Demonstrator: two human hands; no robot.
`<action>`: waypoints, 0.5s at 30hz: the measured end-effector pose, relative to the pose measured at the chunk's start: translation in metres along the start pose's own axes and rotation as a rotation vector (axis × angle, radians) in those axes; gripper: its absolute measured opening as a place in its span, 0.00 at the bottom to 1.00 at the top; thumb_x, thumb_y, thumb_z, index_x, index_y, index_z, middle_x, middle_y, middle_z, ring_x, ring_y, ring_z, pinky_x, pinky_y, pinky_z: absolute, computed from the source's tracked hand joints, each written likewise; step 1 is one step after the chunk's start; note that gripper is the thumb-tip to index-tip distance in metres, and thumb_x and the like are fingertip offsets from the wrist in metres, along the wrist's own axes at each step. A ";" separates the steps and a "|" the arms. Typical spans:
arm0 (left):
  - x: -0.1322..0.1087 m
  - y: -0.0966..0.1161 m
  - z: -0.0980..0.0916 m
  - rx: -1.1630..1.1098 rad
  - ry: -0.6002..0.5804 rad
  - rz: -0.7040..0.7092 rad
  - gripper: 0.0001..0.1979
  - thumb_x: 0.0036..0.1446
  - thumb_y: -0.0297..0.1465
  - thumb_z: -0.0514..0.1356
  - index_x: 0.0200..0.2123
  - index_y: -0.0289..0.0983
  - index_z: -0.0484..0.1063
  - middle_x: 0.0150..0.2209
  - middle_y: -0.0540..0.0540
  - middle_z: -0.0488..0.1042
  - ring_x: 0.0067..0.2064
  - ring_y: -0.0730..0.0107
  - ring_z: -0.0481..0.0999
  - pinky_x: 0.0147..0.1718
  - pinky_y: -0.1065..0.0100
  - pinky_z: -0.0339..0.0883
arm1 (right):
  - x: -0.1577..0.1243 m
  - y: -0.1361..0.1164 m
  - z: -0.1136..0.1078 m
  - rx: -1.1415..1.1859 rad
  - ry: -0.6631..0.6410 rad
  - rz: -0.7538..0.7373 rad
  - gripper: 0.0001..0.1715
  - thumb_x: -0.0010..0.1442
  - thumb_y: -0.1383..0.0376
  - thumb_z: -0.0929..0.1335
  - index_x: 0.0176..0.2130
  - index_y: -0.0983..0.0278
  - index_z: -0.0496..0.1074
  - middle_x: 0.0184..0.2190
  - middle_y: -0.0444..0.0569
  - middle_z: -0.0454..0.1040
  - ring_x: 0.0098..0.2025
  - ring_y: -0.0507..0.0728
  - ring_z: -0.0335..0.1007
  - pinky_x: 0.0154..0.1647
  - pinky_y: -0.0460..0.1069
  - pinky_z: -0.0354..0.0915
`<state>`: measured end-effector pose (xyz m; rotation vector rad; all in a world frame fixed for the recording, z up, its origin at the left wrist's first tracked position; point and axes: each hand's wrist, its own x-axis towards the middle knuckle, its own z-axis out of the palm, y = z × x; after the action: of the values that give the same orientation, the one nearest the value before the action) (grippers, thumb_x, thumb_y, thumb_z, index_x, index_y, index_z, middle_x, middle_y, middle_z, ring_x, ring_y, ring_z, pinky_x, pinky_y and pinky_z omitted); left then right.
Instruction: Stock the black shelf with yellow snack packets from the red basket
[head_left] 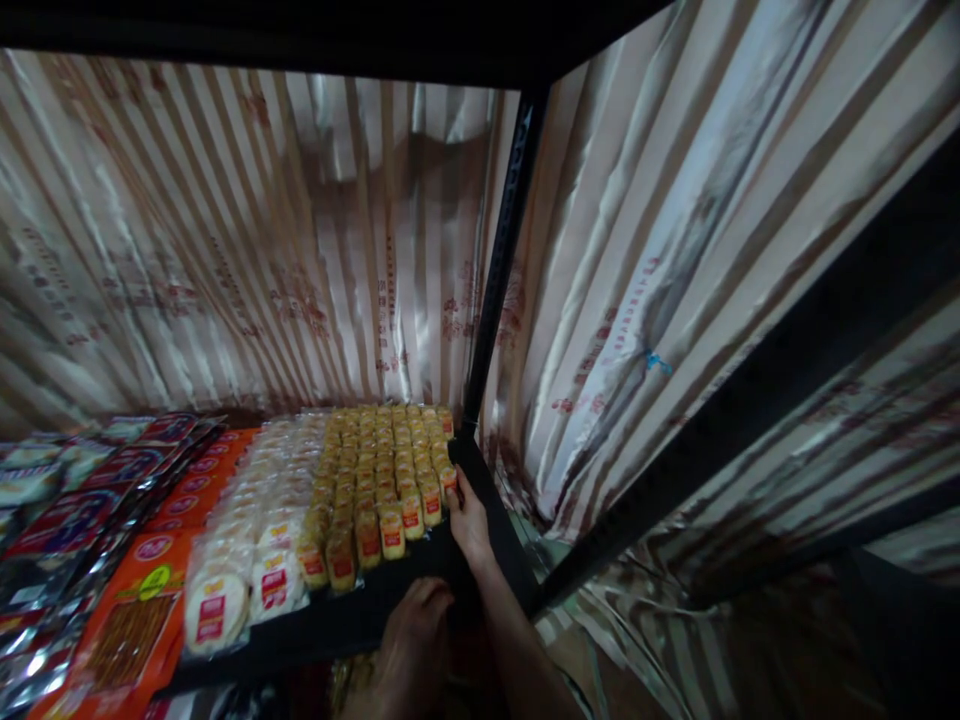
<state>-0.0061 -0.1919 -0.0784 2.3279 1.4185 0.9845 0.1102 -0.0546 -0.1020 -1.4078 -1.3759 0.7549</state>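
Observation:
My right hand [469,518] reaches to the right end of the front row of small yellow snack packs. Its thumb and fingers are closed on the end pack [448,478], a small wrapped yellow snack with a red label. Several rows of the same yellow packs [391,530] stand upright on the black shelf [352,615]. Lower down, by the front edge of the shelf, my left hand [418,625] has its fingers curled. Whatever it may hold is hidden by the hand and the dim light.
White round wrapped crackers [216,607] line up left of the yellow packs. Farther left lie orange snack bags [131,630] and dark shiny bags [67,520]. A black shelf post [504,250] rises at the back corner. Striped plastic sheeting [337,240] hangs behind and to the right.

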 end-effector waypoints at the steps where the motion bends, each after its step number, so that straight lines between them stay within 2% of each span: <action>1: 0.000 -0.001 0.002 -0.003 -0.010 -0.001 0.19 0.50 0.17 0.46 0.37 0.35 0.73 0.38 0.42 0.76 0.40 0.67 0.75 0.39 0.67 0.72 | 0.001 -0.002 0.001 -0.003 -0.007 -0.016 0.29 0.57 0.59 0.59 0.57 0.63 0.63 0.54 0.51 0.69 0.56 0.58 0.64 0.59 0.55 0.57; 7: 0.010 0.000 0.009 -0.048 -0.053 -0.052 0.20 0.49 0.17 0.47 0.38 0.34 0.74 0.39 0.41 0.75 0.42 0.66 0.75 0.41 0.66 0.72 | 0.001 -0.006 0.002 -0.028 -0.011 -0.035 0.30 0.56 0.58 0.61 0.57 0.64 0.64 0.54 0.51 0.68 0.57 0.58 0.63 0.59 0.54 0.57; 12: 0.021 0.003 0.014 -0.095 -0.082 -0.087 0.21 0.49 0.17 0.46 0.39 0.34 0.74 0.41 0.40 0.75 0.44 0.65 0.75 0.43 0.66 0.71 | 0.006 -0.008 -0.009 0.105 -0.013 0.159 0.39 0.56 0.47 0.60 0.60 0.66 0.59 0.59 0.53 0.61 0.61 0.59 0.56 0.63 0.55 0.50; 15: 0.024 0.002 0.020 -0.063 -0.083 -0.083 0.22 0.47 0.16 0.46 0.40 0.32 0.74 0.45 0.38 0.74 0.47 0.64 0.73 0.46 0.65 0.70 | 0.020 -0.012 -0.011 0.202 -0.036 0.195 0.44 0.56 0.42 0.57 0.60 0.67 0.59 0.60 0.52 0.59 0.63 0.58 0.51 0.64 0.53 0.45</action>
<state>0.0159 -0.1692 -0.0821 2.2190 1.4187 0.8855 0.1193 -0.0396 -0.0839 -1.3854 -1.1636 1.0215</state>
